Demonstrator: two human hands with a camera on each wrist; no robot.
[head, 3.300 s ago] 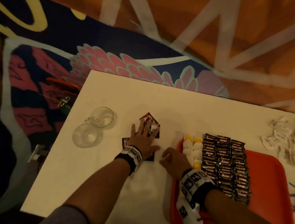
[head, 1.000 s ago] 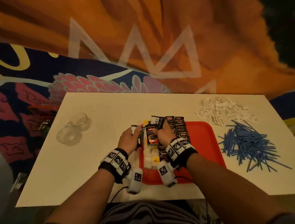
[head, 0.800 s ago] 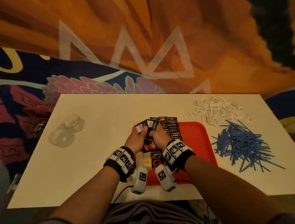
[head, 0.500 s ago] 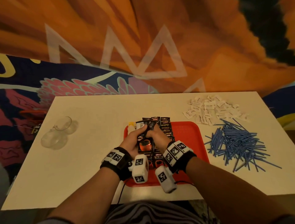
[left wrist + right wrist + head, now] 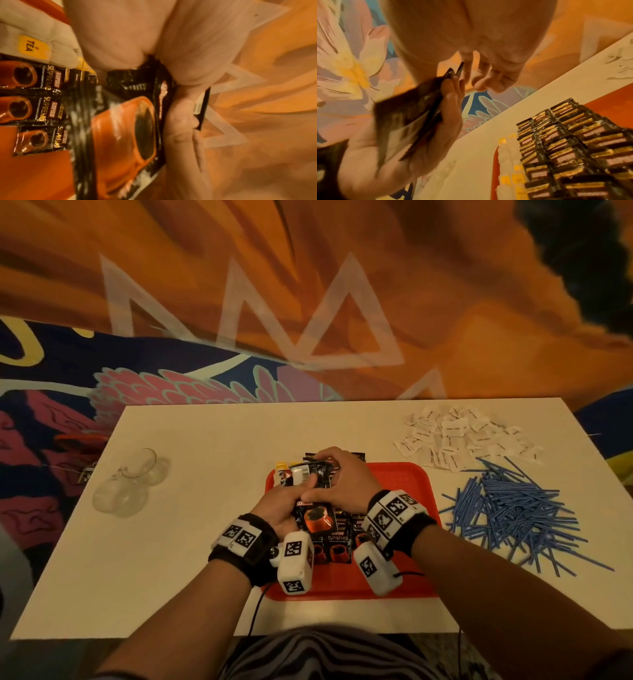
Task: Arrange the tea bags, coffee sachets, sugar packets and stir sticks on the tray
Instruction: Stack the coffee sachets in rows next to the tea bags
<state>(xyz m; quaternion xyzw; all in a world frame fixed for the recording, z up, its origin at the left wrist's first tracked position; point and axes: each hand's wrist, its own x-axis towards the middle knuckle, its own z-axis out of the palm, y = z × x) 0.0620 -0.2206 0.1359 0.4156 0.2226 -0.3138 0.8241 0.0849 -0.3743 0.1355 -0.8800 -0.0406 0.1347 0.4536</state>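
Both hands are working over the left part of the red tray (image 5: 404,484), which is sitting on the white counter (image 5: 212,446) near the person. The left hand (image 5: 284,505) is grasping a small stack of loose coffee sachets (image 5: 313,510) from the left edge, and the right hand (image 5: 337,474) is curling over the same stack from the far side, fingers pinching its top edge; the stack is being held just above the rows already laid down. Progress is judged as partial. A column of tea bags (image 5: 510,159) with yellow tags is lying along the tray's left edge, and beside it several overlapping rows of sachets (image 5: 570,148) are standing arranged, so the tea appears done and the coffee is nearing completion, with the held stack not yet placed. The right half of the tray is showing bare red. The sugar packets (image 5: 459,440) are lying in a loose white heap at the far right of the counter, off the tray, and the blue stir sticks (image 5: 513,508) are lying in a tangled pile just right of it; neither group appears started. Two clear glass cups (image 5: 130,484) are resting at the left, well apart from the tray.
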